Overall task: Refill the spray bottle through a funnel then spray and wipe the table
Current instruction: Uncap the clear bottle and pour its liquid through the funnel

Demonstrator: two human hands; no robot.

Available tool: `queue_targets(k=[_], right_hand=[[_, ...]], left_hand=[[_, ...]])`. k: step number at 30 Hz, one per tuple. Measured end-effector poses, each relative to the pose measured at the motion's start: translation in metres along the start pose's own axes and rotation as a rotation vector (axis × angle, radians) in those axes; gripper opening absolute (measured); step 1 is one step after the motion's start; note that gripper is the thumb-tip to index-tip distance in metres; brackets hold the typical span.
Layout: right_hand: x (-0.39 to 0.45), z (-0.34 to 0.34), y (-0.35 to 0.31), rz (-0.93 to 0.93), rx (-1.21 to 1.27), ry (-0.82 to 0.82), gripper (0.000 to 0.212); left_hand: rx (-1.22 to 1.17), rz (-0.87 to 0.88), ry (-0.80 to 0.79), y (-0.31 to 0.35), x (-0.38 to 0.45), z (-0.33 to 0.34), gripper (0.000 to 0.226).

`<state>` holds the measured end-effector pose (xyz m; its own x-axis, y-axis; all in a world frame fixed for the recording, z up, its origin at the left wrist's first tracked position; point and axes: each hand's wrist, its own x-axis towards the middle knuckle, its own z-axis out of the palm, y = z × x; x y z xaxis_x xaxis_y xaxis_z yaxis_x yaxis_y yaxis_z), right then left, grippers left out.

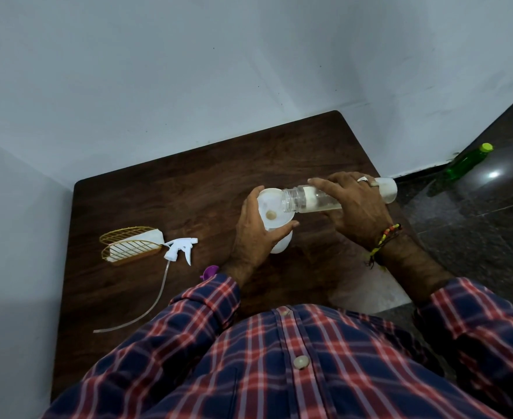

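Landmark: funnel [274,208], white, seated in the mouth of the spray bottle [280,244] on the dark wooden table [146,201].
Left hand [256,237]: wrapped round funnel rim and bottle neck, thumb along the far rim, fingers curled under the near side; grasping both together.
Spray bottle: white body, mostly hidden beneath funnel and left hand, upright, only the lower part showing just below the funnel.
Right hand [355,207]: clasped over the clear bottle [315,199] from above, ring on one finger, bead band at the wrist.
Clear bottle: tipped nearly level, open mouth over the funnel's right edge, base pointing away from funnel to the right; little liquid visible inside.
Pour: no stream discernible at the mouth; cannot tell.
Sprayer head [181,247]: white trigger unit with long dip tube, lying flat left of funnel, apart from both hands.
Wire rack [129,244]: gold, holding a white pad, farther left of funnel, touching the sprayer head.
Purple cap [209,272]: below-left of funnel, partly hidden by the left sleeve.
Green bottle [465,163]: on the floor, well right of funnel.
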<state>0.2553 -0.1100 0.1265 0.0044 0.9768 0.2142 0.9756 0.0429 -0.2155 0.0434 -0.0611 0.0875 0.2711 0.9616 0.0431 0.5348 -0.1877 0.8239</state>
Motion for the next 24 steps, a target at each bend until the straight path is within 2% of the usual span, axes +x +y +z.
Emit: queue_targets(k=[13,24], right_hand=[[0.0000,-0.0006,0.0011,-0.001,-0.004,0.012,0.070],[-0.0006,0.0001,0.0010,-0.015,0.004,0.021,0.070]], left_hand=[[0.011,0.003,-0.031,0.0007,0.0014,0.0014,0.104],[-0.013,0.008,-0.024,-0.0021,0.0012,0.0011,0.096]])
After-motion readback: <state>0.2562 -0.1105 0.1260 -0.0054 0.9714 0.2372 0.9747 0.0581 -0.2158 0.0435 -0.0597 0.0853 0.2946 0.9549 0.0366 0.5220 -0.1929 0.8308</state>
